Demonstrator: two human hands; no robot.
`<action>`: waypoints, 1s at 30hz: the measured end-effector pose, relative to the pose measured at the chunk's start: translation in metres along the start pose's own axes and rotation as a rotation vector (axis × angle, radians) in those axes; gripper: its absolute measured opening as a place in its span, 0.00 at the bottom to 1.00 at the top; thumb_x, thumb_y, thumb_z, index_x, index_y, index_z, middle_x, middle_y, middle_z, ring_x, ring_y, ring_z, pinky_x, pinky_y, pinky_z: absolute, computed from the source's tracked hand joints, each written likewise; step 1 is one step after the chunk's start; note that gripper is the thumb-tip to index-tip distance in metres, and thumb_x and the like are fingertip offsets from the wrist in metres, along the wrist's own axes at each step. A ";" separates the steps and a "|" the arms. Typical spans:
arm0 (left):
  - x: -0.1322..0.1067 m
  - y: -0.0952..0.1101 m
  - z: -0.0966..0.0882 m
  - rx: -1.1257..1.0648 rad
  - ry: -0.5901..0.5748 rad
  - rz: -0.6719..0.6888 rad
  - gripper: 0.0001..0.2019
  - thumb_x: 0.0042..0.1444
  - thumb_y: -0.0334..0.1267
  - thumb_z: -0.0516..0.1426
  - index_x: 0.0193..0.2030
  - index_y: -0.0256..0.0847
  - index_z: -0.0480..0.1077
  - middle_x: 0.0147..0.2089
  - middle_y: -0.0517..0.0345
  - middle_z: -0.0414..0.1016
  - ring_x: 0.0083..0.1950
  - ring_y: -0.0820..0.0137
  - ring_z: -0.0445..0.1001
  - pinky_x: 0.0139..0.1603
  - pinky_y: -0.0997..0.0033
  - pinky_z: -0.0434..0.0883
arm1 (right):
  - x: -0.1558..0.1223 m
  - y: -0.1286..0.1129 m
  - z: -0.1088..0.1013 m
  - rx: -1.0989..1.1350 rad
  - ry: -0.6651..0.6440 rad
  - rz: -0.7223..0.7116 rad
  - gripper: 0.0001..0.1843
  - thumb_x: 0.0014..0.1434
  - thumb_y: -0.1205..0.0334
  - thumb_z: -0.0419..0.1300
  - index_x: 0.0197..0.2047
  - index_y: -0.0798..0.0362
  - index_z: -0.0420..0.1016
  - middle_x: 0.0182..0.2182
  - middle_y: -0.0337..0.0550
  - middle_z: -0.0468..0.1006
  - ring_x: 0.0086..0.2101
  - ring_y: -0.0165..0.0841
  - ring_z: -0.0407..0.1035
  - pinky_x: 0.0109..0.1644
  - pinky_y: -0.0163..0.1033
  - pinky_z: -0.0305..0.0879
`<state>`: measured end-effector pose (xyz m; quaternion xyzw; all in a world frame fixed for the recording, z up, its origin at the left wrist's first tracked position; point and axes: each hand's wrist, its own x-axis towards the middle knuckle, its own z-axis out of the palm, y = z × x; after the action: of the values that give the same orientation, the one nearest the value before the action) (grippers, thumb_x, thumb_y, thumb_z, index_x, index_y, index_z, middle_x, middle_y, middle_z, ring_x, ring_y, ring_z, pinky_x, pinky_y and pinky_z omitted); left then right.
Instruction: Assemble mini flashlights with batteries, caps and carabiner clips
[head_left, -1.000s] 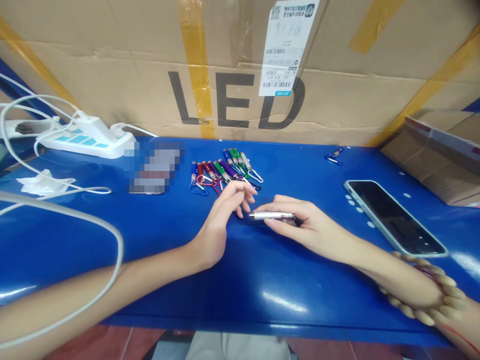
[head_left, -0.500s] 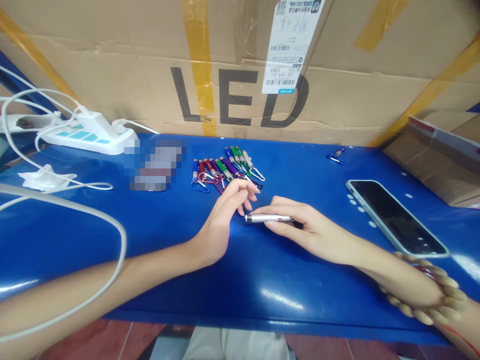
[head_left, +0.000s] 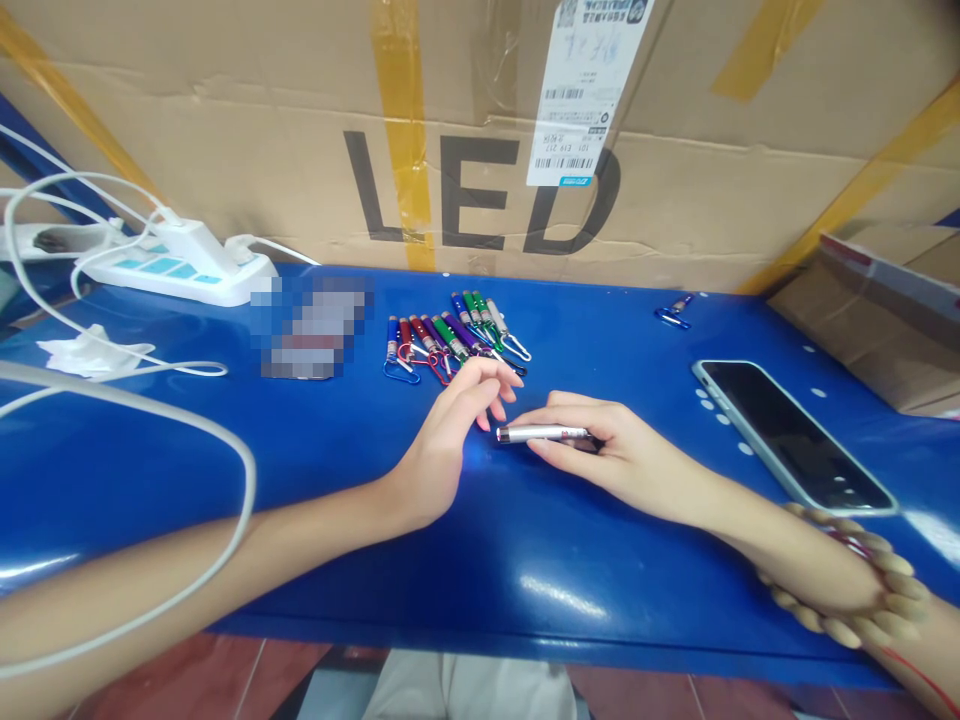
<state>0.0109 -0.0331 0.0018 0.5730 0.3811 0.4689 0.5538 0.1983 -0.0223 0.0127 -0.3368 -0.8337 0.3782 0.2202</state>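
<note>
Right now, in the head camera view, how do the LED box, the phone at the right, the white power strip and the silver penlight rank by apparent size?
1. LED box
2. Phone and white power strip: too alike to rank, the phone being nearer the camera
3. Silver penlight in the right hand

Two hands are counted: one left hand [head_left: 448, 445] and one right hand [head_left: 626, 455]. One silver flashlight [head_left: 540, 434] is held, ten flashlights [head_left: 450, 341] can be counted in the cluster, and one blue flashlight [head_left: 682, 303] is set apart. One phone [head_left: 791, 435], one bracelet [head_left: 904, 582], one power strip [head_left: 169, 275], one large box [head_left: 262, 130], one small box [head_left: 855, 335], one label [head_left: 589, 100] and three printed letters [head_left: 451, 192] are also seen.
</note>
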 end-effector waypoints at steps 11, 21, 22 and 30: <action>-0.002 0.004 0.001 0.033 0.010 -0.013 0.11 0.58 0.42 0.44 0.37 0.40 0.64 0.36 0.57 0.63 0.37 0.69 0.63 0.38 0.69 0.60 | 0.000 -0.004 -0.001 -0.041 -0.029 -0.045 0.16 0.64 0.58 0.52 0.49 0.50 0.76 0.34 0.43 0.74 0.36 0.30 0.68 0.41 0.36 0.64; -0.001 0.005 0.002 0.034 0.008 -0.014 0.11 0.58 0.42 0.44 0.37 0.40 0.63 0.36 0.58 0.63 0.36 0.70 0.63 0.37 0.70 0.60 | 0.001 -0.004 0.002 -0.026 0.002 -0.035 0.15 0.61 0.57 0.56 0.48 0.50 0.78 0.31 0.42 0.73 0.32 0.28 0.67 0.35 0.33 0.63; -0.001 0.004 0.002 0.036 0.009 -0.015 0.11 0.58 0.42 0.44 0.37 0.40 0.63 0.36 0.58 0.63 0.36 0.70 0.63 0.37 0.70 0.60 | 0.000 -0.004 0.002 -0.023 0.008 -0.029 0.14 0.60 0.57 0.57 0.46 0.50 0.78 0.30 0.41 0.73 0.31 0.28 0.67 0.33 0.32 0.63; -0.001 0.004 0.001 0.024 -0.002 -0.009 0.11 0.59 0.42 0.44 0.37 0.40 0.63 0.36 0.58 0.63 0.36 0.71 0.63 0.36 0.71 0.60 | 0.000 -0.002 0.002 -0.008 -0.028 -0.014 0.15 0.62 0.55 0.55 0.47 0.49 0.78 0.33 0.42 0.75 0.34 0.29 0.69 0.37 0.33 0.64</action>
<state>0.0118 -0.0348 0.0052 0.5783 0.3885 0.4612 0.5495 0.1965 -0.0242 0.0135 -0.3266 -0.8406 0.3778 0.2095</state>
